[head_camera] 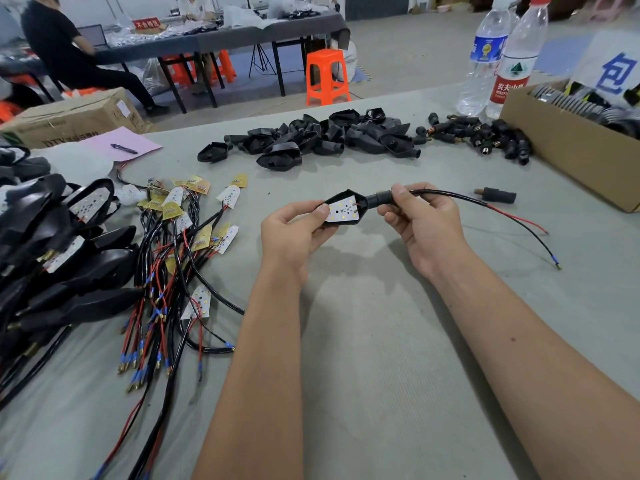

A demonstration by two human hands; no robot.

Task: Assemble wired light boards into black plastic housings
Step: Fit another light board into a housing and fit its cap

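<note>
The left hand is pinching the black housing above the table while the right hand is pinching its wire; tugging hard could pop the light board out.

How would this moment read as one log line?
step: seating light board in housing | left hand: holds housing | right hand: pinches cable
</note>
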